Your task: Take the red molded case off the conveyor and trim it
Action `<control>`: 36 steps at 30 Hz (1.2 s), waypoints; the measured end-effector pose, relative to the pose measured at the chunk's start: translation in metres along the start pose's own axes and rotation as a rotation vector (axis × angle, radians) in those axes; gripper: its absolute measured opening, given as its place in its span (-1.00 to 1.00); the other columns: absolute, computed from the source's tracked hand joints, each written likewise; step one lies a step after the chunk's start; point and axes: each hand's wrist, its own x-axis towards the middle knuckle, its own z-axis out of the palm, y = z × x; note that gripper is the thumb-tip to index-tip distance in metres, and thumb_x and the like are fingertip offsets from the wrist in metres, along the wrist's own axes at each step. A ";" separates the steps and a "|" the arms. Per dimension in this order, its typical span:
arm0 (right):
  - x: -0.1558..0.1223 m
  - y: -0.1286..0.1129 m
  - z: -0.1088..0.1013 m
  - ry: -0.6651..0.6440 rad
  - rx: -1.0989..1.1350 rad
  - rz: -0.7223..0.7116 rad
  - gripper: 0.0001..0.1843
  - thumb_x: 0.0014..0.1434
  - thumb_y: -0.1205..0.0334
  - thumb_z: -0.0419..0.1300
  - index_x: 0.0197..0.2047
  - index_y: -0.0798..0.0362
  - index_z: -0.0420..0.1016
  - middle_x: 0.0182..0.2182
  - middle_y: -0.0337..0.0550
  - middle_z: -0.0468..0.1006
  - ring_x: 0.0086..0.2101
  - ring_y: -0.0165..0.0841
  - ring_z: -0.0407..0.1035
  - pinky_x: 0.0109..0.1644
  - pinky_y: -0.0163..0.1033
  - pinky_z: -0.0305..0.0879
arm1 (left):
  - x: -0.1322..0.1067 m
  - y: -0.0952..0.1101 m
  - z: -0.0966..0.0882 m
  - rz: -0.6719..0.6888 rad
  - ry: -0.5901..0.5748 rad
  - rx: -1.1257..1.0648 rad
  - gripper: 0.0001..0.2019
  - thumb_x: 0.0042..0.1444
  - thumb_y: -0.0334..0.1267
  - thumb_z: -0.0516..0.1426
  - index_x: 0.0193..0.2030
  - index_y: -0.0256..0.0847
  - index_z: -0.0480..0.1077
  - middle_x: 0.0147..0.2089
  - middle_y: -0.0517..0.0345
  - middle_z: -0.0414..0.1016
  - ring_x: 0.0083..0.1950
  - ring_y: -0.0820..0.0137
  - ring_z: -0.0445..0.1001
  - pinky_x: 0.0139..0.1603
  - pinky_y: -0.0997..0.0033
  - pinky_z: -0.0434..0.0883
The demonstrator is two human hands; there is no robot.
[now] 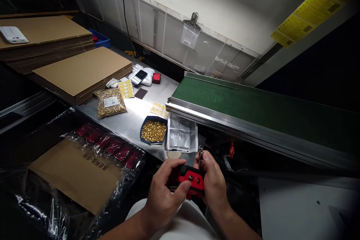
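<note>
My left hand (166, 191) is closed around a red-and-black plastic case (194, 177), its thumb pressed along the lower edge. My right hand (216, 185) grips a small metal tool (200, 154) that looks like nail clippers, between thumb and fingers, and lies against the case's right side. Just beyond my hands is a white tray (168, 140) with clear plastic bags (180, 138) in it. Left of the tray, a dark blue bin (142, 138) holds many small gold-coloured metal pieces (153, 130).
A green conveyor belt (219, 97) runs off to the right. Cardboard sheets (84, 69) are stacked left, near a bag of gold pieces (111, 105), yellow sticker sheets (126, 88), a phone (139, 77) and another red case (156, 78). A plastic-lined box (137, 165) holds several red items (114, 146).
</note>
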 end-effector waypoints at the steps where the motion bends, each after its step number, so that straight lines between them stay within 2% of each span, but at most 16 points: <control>1: 0.000 -0.002 0.000 -0.023 -0.025 -0.014 -0.60 0.31 -0.17 0.08 -0.24 0.02 0.40 -0.41 -0.23 0.34 -0.45 -0.38 0.19 -0.39 -0.30 0.29 | 0.001 0.002 -0.001 0.002 -0.018 0.025 -0.66 0.12 -0.12 0.29 0.01 -0.10 0.43 -0.08 0.04 0.46 -0.12 0.22 0.47 -0.10 0.36 0.41; 4: -0.001 -0.011 0.002 -0.092 -0.102 -0.058 -0.58 0.33 -0.17 0.04 -0.28 0.01 0.39 -0.44 -0.23 0.31 -0.46 -0.38 0.17 -0.40 -0.29 0.26 | 0.002 0.004 -0.006 -0.004 -0.112 0.025 -0.59 0.08 -0.06 0.32 0.03 -0.09 0.39 -0.07 0.05 0.45 -0.12 0.23 0.46 -0.10 0.35 0.41; 7: 0.002 -0.017 0.002 -0.116 -0.087 -0.055 -0.58 0.34 -0.17 0.01 -0.26 0.01 0.38 -0.49 -0.24 0.31 -0.49 -0.37 0.18 -0.41 -0.27 0.26 | 0.003 0.002 -0.011 -0.031 -0.173 -0.027 -0.55 0.04 0.00 0.34 0.01 -0.10 0.39 -0.09 0.04 0.44 -0.13 0.22 0.43 -0.10 0.34 0.38; 9: 0.005 -0.017 0.001 -0.131 -0.002 -0.053 -0.59 0.36 -0.16 0.00 -0.24 0.01 0.36 -0.48 -0.23 0.38 -0.47 -0.36 0.24 -0.39 -0.27 0.30 | 0.004 -0.002 -0.012 -0.080 -0.165 -0.111 -0.54 -0.01 0.00 0.37 -0.04 -0.12 0.39 -0.10 0.04 0.44 -0.10 0.21 0.42 -0.06 0.35 0.37; 11: 0.011 -0.014 -0.001 -0.142 0.105 -0.062 -0.62 0.36 -0.15 0.02 -0.20 0.01 0.34 -0.38 -0.19 0.49 -0.37 -0.33 0.36 -0.26 -0.25 0.38 | 0.004 -0.007 -0.011 -0.119 -0.124 -0.227 -0.54 -0.05 -0.07 0.41 -0.08 -0.13 0.37 -0.08 0.03 0.43 -0.05 0.20 0.42 -0.02 0.35 0.37; 14: 0.017 -0.003 -0.005 -0.082 0.257 0.015 -0.61 0.28 -0.16 0.16 -0.18 0.03 0.36 -0.29 -0.16 0.54 -0.27 -0.32 0.43 -0.15 -0.23 0.43 | 0.002 -0.012 -0.009 -0.124 -0.088 -0.401 -0.54 -0.06 -0.13 0.42 -0.09 -0.12 0.34 -0.06 0.07 0.38 -0.03 0.23 0.41 0.02 0.36 0.39; 18: 0.018 0.010 -0.003 0.061 0.449 0.198 -0.51 0.13 -0.21 0.29 -0.20 0.08 0.41 -0.43 -0.22 0.48 -0.43 -0.33 0.41 -0.35 -0.24 0.43 | -0.001 -0.011 -0.009 -0.104 -0.120 -0.464 -0.59 0.07 -0.05 0.34 -0.03 -0.09 0.32 -0.02 0.08 0.34 -0.03 0.25 0.41 0.00 0.35 0.41; 21: 0.017 0.010 0.001 0.109 0.519 0.202 -0.52 0.12 -0.19 0.30 -0.22 0.10 0.43 -0.47 -0.22 0.46 -0.47 -0.36 0.37 -0.43 -0.28 0.38 | -0.003 -0.011 -0.008 -0.174 -0.146 -0.422 -0.64 0.22 -0.07 0.21 0.08 -0.10 0.27 -0.07 0.06 0.41 -0.11 0.33 0.41 -0.04 0.37 0.41; 23: 0.016 0.006 0.002 0.139 0.497 0.167 -0.53 0.12 -0.17 0.31 -0.22 0.11 0.44 -0.48 -0.21 0.46 -0.47 -0.38 0.36 -0.45 -0.31 0.35 | -0.003 -0.014 -0.007 -0.224 -0.152 -0.454 -0.63 0.26 -0.09 0.18 0.12 -0.11 0.23 -0.09 0.05 0.44 -0.09 0.32 0.41 0.00 0.34 0.40; 26: 0.015 0.001 -0.001 0.167 0.397 0.083 -0.54 0.12 -0.18 0.30 -0.22 0.09 0.45 -0.47 -0.23 0.43 -0.46 -0.39 0.31 -0.45 -0.33 0.30 | -0.002 -0.018 -0.004 -0.212 -0.155 -0.471 -0.62 0.19 -0.06 0.24 0.05 -0.14 0.25 -0.12 0.07 0.44 -0.10 0.31 0.39 -0.02 0.35 0.38; 31: 0.011 -0.005 -0.010 0.065 0.133 -0.059 -0.58 0.29 -0.20 0.11 -0.20 0.02 0.43 -0.46 -0.26 0.34 -0.46 -0.44 0.20 -0.41 -0.36 0.23 | -0.001 -0.020 -0.003 -0.183 -0.167 -0.376 -0.58 0.10 0.01 0.29 -0.05 -0.18 0.29 -0.24 0.14 0.34 -0.25 0.39 0.30 -0.17 0.41 0.37; 36: 0.005 -0.009 -0.013 0.075 -0.010 -0.157 -0.59 0.33 -0.20 0.05 -0.19 0.00 0.37 -0.36 -0.22 0.37 -0.39 -0.41 0.23 -0.35 -0.34 0.21 | -0.001 -0.017 -0.004 -0.191 -0.173 -0.332 -0.48 0.05 0.09 0.30 -0.01 -0.18 0.28 -0.15 0.08 0.37 -0.18 0.33 0.33 -0.11 0.37 0.37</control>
